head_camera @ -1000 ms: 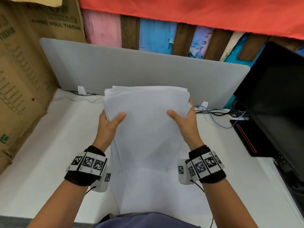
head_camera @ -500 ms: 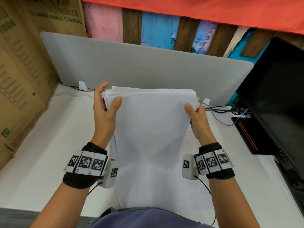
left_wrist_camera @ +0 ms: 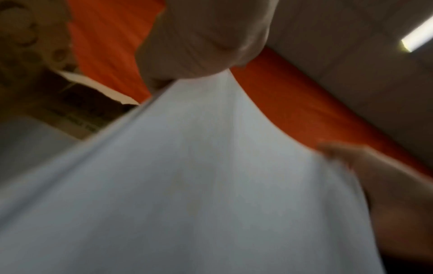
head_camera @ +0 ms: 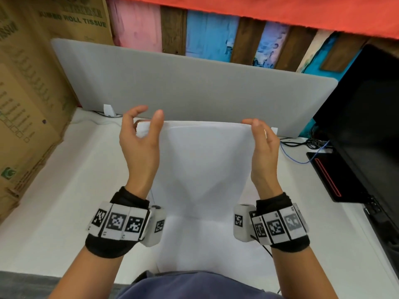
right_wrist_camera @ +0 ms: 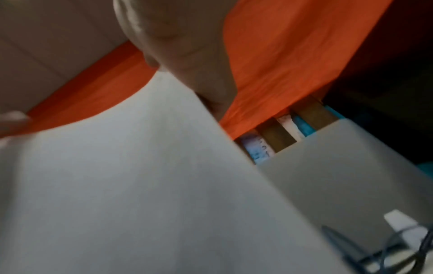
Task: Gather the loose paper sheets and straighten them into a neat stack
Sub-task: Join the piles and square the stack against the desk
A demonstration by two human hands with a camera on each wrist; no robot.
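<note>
Having slid up its sides, the left hand [head_camera: 140,145] and right hand [head_camera: 264,152], fingers relaxed, now cup the top corners of the white paper stack [head_camera: 205,165] standing upright between them on the bench [head_camera: 64,201], edges nearly flush.

On my feed I see a white worktop [head_camera: 54,201], closed at the back by a low grey divider panel [head_camera: 194,89]. Behind it runs a wall of wooden planks [head_camera: 207,33] painted pink, blue and brown, with a red cloth [head_camera: 259,7] across the top. Cardboard boxes [head_camera: 28,83] stand along the left. A black monitor [head_camera: 367,115] fills the right, with cables [head_camera: 302,145] tangled beside it. My left wrist view catches a lit ceiling strip [left_wrist_camera: 417,37].
</note>
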